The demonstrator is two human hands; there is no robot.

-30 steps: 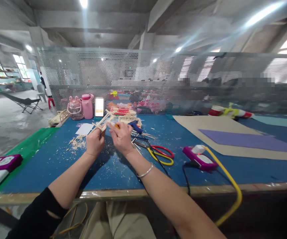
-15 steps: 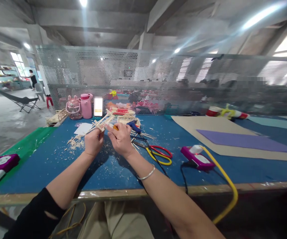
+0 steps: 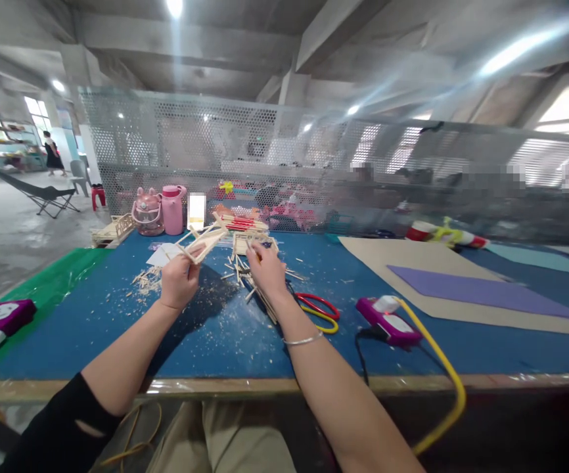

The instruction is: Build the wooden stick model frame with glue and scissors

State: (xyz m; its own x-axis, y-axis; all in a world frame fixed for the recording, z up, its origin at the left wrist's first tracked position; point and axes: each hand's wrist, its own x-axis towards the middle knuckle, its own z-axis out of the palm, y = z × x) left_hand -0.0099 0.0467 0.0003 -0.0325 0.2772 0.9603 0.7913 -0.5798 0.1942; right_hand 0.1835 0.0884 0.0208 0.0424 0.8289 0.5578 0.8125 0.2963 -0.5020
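Observation:
My left hand [image 3: 180, 279] is closed on a small frame of pale wooden sticks [image 3: 205, 246], raised over the blue tabletop. To its right, my right hand [image 3: 267, 266] has its fingers pinched together above a pile of loose sticks [image 3: 238, 268]; what is between the fingertips is too small to make out. Scissors with red and yellow handles [image 3: 321, 305] lie beside my right wrist, partly covered by it. Behind my right hand sits another stick structure [image 3: 240, 244]. Wood shavings [image 3: 146, 281] are heaped left of my left hand.
Pink bottles [image 3: 172, 209] and a lit phone [image 3: 196, 210] stand at the back. A purple power strip [image 3: 387, 322] with a yellow cable lies at the right, near beige [image 3: 363, 256] and purple sheets [image 3: 462, 289]. A person [image 3: 52, 154] is far left.
My right hand has moved right, away from my left hand, to the loose sticks. The stick frame in my left hand is now tilted differently and more visible. The distant person has moved left.

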